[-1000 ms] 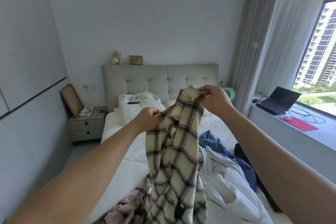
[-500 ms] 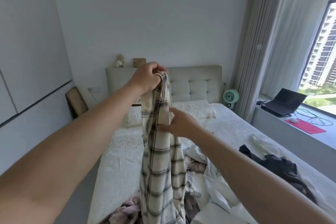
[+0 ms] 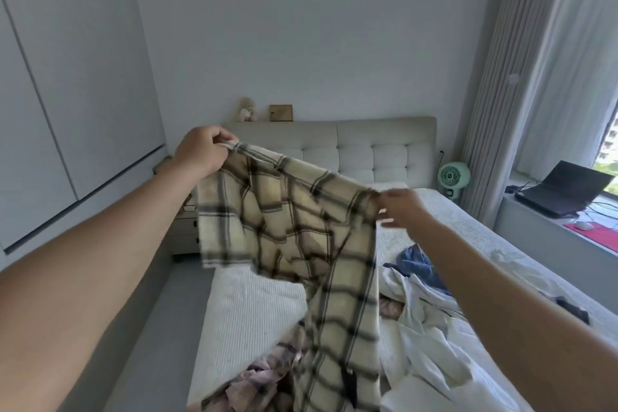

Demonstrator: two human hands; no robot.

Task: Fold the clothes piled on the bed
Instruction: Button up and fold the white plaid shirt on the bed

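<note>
Where our left hand (image 3: 200, 152) pinches one top corner and our right hand (image 3: 403, 209) grips the other, the soft cream plaid shirt (image 3: 294, 234) stretches crosswise, sloping down rightward, its long tail hanging onto the ribbed white bed (image 3: 247, 321). Both arms reach forward, raised.

Pale grey walls (image 3: 301, 27), tufted headboard (image 3: 368, 150), daylit curtained window (image 3: 568, 77).

Plaid shirt (image 3: 294, 231) held up over bed (image 3: 247, 318)
L hand (image 3: 200, 152) & R hand (image 3: 403, 211) each pinched its top edge; white, blue clothes (image 3: 424, 338) lay piled below, laptop (image 3: 565, 191) on sill.
</note>
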